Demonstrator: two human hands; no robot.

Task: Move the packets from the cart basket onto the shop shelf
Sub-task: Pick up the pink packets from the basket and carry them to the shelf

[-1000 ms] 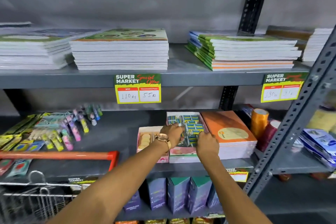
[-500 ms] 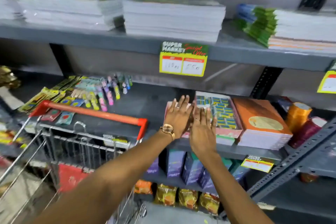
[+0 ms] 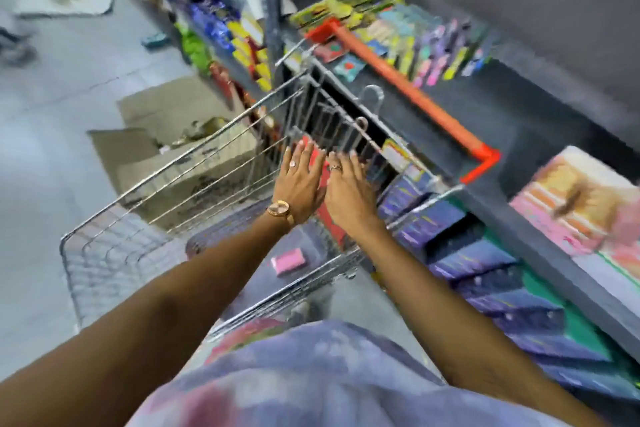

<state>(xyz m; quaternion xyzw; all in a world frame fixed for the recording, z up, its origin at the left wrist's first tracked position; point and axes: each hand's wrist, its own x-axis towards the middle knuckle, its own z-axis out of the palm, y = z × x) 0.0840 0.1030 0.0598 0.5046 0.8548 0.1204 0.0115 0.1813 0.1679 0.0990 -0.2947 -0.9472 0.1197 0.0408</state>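
The view is tilted and blurred. My left hand (image 3: 300,180) and my right hand (image 3: 348,187) hover side by side over the wire cart basket (image 3: 110,253), fingers spread, holding nothing. A red packet (image 3: 323,177) stands in the basket just beneath them, mostly hidden by my hands. A small pink packet (image 3: 289,261) lies on the basket floor, nearer to me. The grey shop shelf (image 3: 502,135) runs along the right, with a pink display box (image 3: 581,201) of packets on it.
The cart's orange handle (image 3: 412,94) lies against the shelf edge. Colourful pens and cards (image 3: 433,42) cover the shelf's far part. Blue boxes (image 3: 485,270) fill the lower shelf. An open cardboard box (image 3: 180,149) sits on the floor beyond the cart.
My hands have left the display box on the shelf and swung left over the cart basket. My head turned down and left, so the basket fills the view.
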